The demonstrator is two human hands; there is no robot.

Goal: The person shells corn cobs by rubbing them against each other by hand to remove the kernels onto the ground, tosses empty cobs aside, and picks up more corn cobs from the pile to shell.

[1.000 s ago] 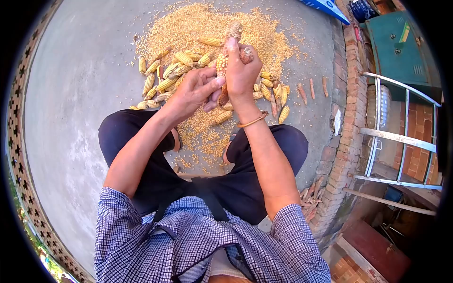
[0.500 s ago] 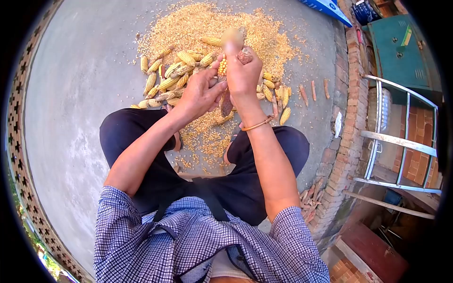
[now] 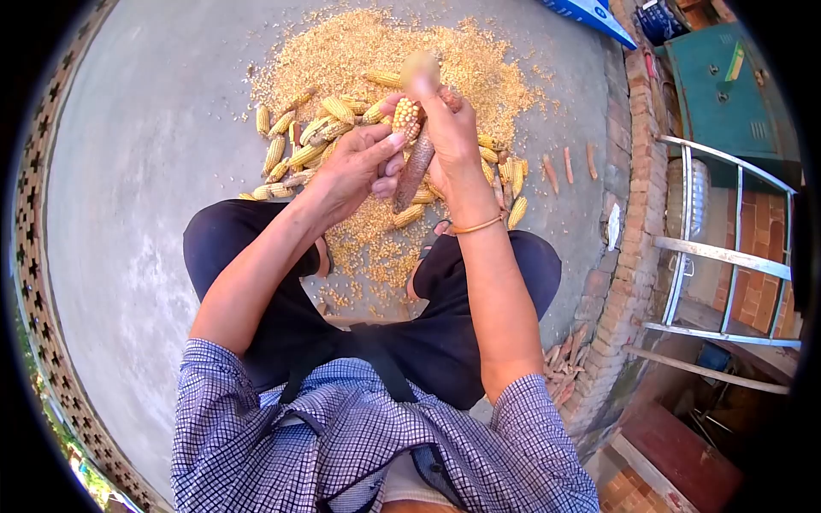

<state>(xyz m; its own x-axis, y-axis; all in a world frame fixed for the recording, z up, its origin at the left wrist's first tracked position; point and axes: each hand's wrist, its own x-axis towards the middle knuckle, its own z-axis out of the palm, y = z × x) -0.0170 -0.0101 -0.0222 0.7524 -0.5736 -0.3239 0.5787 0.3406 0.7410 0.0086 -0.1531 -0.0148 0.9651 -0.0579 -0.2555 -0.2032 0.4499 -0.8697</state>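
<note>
My left hand (image 3: 359, 167) is closed around a partly shelled corn cob (image 3: 407, 120) with yellow kernels on its face. In my right hand (image 3: 453, 141) is a bare corncob (image 3: 414, 171), its reddish-brown lower end slanting down beside the kernelled cob. The two cobs lie against each other, though their contact point is partly covered by fingers. Just beyond and left of my hands is a pile of unshelled corn cobs (image 3: 306, 156). Loose kernels (image 3: 342, 51) spread behind it, and more kernels (image 3: 376, 248) lie between my feet.
Stripped cobs (image 3: 568, 164) lie on the concrete to the right, and a heap of them (image 3: 564, 366) sits by the brick edging (image 3: 629, 256). A metal ladder-like frame (image 3: 727, 256) and a green cabinet (image 3: 718, 94) stand beyond. A blue bag (image 3: 599, 17) is at the top right.
The kernelled cob has turned and shows more of its face. My left hand has shifted slightly left and down, and more of the bare cob is visible below my right hand.
</note>
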